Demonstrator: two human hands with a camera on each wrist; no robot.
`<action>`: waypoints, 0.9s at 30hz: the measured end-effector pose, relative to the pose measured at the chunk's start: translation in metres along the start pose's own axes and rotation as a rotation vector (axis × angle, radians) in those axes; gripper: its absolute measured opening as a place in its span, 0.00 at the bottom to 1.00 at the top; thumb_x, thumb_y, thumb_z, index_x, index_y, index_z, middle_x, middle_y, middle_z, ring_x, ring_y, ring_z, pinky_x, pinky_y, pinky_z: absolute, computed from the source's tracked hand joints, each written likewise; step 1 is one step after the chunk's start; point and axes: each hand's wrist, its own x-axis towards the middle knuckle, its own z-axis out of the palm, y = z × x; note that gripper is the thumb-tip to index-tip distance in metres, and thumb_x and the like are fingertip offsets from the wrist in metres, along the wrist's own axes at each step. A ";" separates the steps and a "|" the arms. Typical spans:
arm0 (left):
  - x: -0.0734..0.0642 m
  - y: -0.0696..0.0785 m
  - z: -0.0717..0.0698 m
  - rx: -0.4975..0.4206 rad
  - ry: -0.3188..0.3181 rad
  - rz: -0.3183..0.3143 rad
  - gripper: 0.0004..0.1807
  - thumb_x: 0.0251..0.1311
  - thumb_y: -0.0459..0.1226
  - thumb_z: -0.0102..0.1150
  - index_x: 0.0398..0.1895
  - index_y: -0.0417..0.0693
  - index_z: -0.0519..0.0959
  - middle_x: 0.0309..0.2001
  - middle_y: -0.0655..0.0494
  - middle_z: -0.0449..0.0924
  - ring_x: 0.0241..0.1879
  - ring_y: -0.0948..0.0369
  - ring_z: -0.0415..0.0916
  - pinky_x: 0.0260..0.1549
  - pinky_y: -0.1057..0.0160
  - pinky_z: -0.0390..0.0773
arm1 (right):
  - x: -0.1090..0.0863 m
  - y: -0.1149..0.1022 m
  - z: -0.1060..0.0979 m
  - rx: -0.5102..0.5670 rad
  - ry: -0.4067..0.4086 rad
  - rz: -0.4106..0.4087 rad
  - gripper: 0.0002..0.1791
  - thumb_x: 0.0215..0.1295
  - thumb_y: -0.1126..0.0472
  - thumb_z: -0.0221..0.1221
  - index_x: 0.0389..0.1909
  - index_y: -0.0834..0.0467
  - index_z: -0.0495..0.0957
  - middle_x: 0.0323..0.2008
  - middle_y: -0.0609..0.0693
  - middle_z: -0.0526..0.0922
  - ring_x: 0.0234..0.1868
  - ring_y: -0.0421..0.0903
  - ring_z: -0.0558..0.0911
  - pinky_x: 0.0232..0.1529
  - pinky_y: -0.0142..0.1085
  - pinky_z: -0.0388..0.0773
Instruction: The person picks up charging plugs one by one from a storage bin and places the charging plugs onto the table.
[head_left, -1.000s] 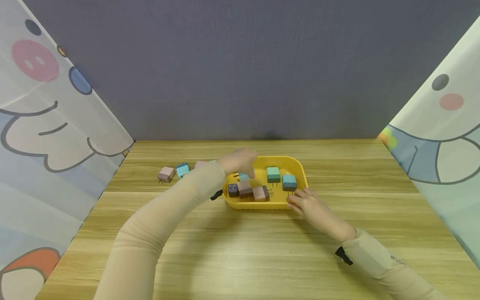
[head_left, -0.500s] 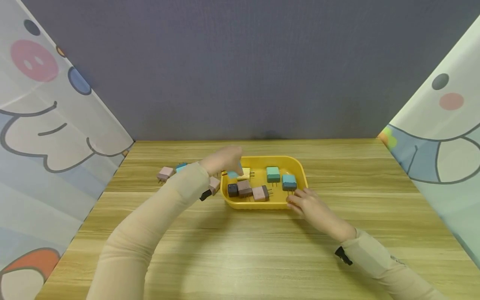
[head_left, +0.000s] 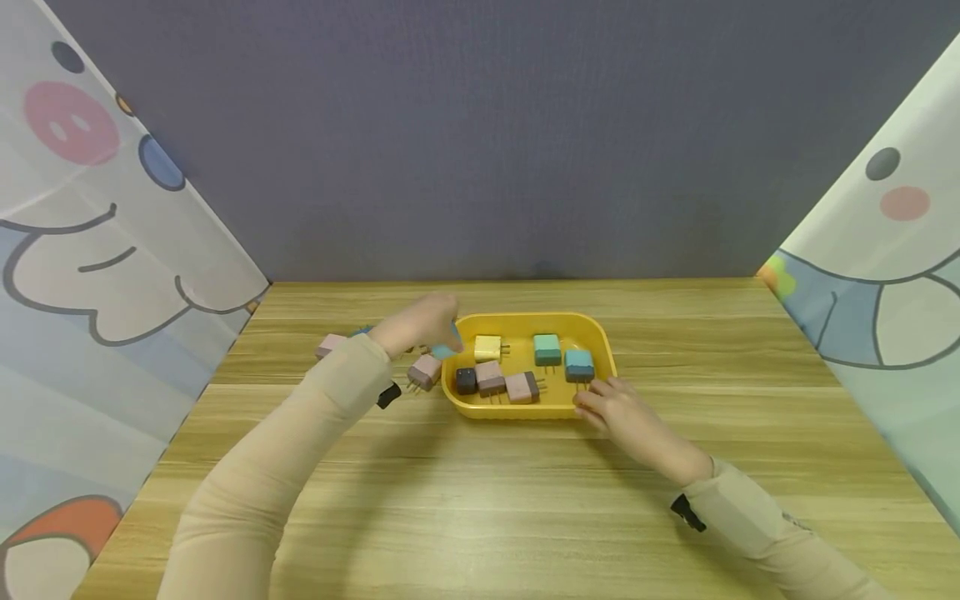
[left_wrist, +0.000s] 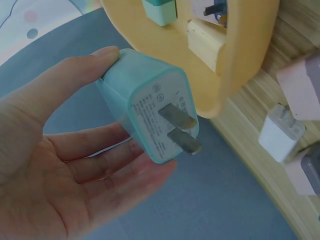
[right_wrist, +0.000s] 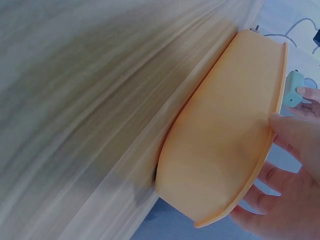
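Observation:
My left hand (head_left: 422, 323) pinches a light-blue plug-in charger (left_wrist: 147, 105) between thumb and fingers, its two flat prongs pointing away from the palm. In the head view the charger hangs over the left rim of a yellow plastic bin (head_left: 525, 412). With thumb outside and fingers inside, my right hand (head_left: 633, 425) grips the bin's rim near its front right corner. Inside the bin lie a yellow charger (head_left: 487, 347), a green one (head_left: 547, 349), a blue one (head_left: 578, 365), two pink ones and a black one (head_left: 466, 381).
Left of the bin, a pink charger (head_left: 424, 372) lies on the wooden table (head_left: 480, 500); others are partly hidden behind my left arm. The left wrist view shows a small white charger (left_wrist: 281, 132) among them. A grey panel (head_left: 495, 150) stands behind the table.
My left hand has moved left with the light-blue charger, from above the bin to its left rim, uncovering the yellow charger. The right hand stays on the rim.

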 end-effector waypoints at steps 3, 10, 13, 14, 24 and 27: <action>-0.003 -0.006 0.000 -0.007 0.004 0.006 0.22 0.45 0.36 0.64 0.12 0.48 0.58 0.14 0.59 0.52 0.14 0.65 0.48 0.16 0.70 0.54 | 0.000 0.001 0.000 -0.006 0.014 -0.011 0.06 0.53 0.64 0.60 0.32 0.61 0.79 0.26 0.47 0.73 0.27 0.42 0.69 0.37 0.45 0.71; -0.009 -0.017 0.000 -0.005 0.031 -0.042 0.16 0.44 0.38 0.65 0.16 0.45 0.65 0.17 0.57 0.60 0.16 0.64 0.55 0.16 0.70 0.59 | -0.001 0.001 0.001 -0.009 0.022 -0.018 0.06 0.52 0.64 0.60 0.32 0.60 0.78 0.26 0.47 0.73 0.27 0.42 0.69 0.38 0.47 0.72; -0.011 -0.023 0.002 -0.022 0.036 -0.054 0.16 0.44 0.38 0.65 0.16 0.44 0.65 0.17 0.57 0.59 0.16 0.64 0.54 0.15 0.69 0.58 | -0.001 0.001 0.001 -0.007 0.023 -0.015 0.06 0.52 0.64 0.60 0.31 0.60 0.78 0.25 0.47 0.73 0.27 0.42 0.68 0.38 0.47 0.72; -0.012 -0.025 0.002 -0.026 0.034 -0.059 0.16 0.44 0.38 0.65 0.16 0.44 0.66 0.17 0.57 0.59 0.16 0.64 0.53 0.15 0.69 0.58 | -0.001 0.000 0.001 -0.005 0.023 -0.014 0.06 0.52 0.64 0.60 0.31 0.60 0.78 0.25 0.47 0.72 0.27 0.42 0.68 0.37 0.46 0.72; -0.020 -0.048 0.007 -0.032 0.040 -0.105 0.14 0.45 0.37 0.65 0.18 0.43 0.69 0.18 0.56 0.63 0.15 0.65 0.55 0.16 0.69 0.60 | -0.001 -0.001 0.000 -0.005 -0.002 0.009 0.07 0.53 0.63 0.60 0.34 0.61 0.79 0.28 0.48 0.74 0.29 0.44 0.72 0.44 0.51 0.71; -0.022 -0.055 0.009 -0.054 0.044 -0.109 0.17 0.45 0.37 0.65 0.14 0.45 0.64 0.14 0.58 0.57 0.13 0.65 0.50 0.14 0.69 0.56 | -0.001 -0.001 0.000 -0.006 -0.004 0.011 0.08 0.53 0.63 0.60 0.34 0.61 0.79 0.28 0.48 0.74 0.30 0.44 0.73 0.45 0.52 0.70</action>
